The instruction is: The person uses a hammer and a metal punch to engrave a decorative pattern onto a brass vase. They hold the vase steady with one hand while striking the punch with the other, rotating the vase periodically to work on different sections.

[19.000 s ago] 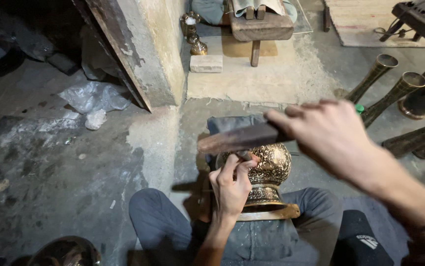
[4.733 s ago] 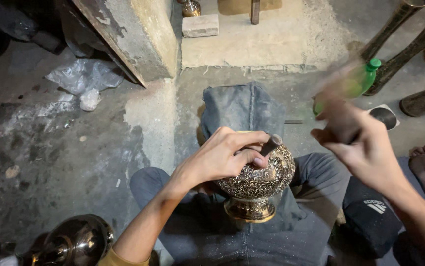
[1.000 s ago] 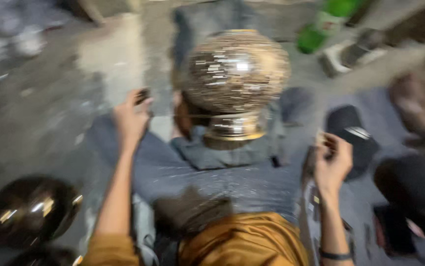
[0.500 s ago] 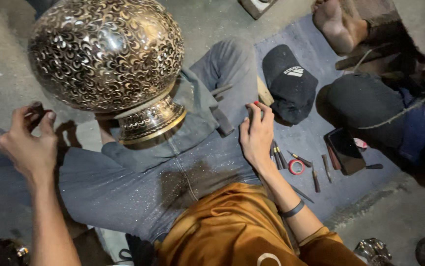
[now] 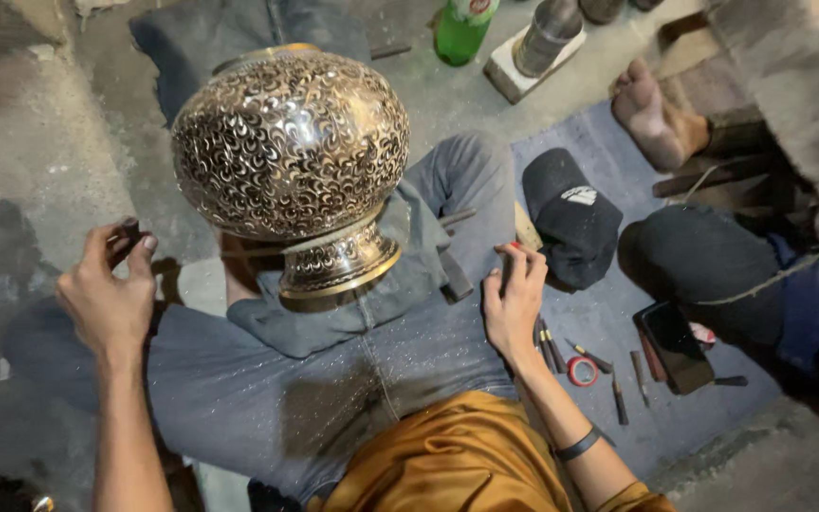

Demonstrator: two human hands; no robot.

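**Engraved vase propped on the lap, both hands off it**

The engraved metal vase (image 5: 291, 156) rested tilted on the person's lap, its ringed foot (image 5: 338, 270) bedded in a fold of grey cloth (image 5: 381, 284) across the jeans. That wedging looked like the reason it stayed put, for no hand was touching it; the round patterned body leaned away from the person, out over the knees.

To the left of the vase, and apart from it, the left hand (image 5: 106, 294) was raised with its grip pinched shut on a small dark tool (image 5: 129, 230), held between thumb and fingertips as one holds a short punch. What kind of tool it was could not be made out.

To the right of the vase, the right hand (image 5: 514, 299) lay low at the edge of the thigh, fingers curled loosely. It seemed to be touching something thin there, but whether its grip had closed on anything could not be told.

Further right of the vase, on a blue-grey mat (image 5: 608, 161) on the floor, lay a black cap (image 5: 570, 218), several small chisels (image 5: 552, 346), a red ring of tape (image 5: 582, 371) and a dark phone (image 5: 673, 346), all within reach of that hand. Beyond these sat another person, a bare foot (image 5: 651, 118) and a dark-trousered knee (image 5: 703, 256) showing. Past the vase stood a green bottle (image 5: 461, 28).
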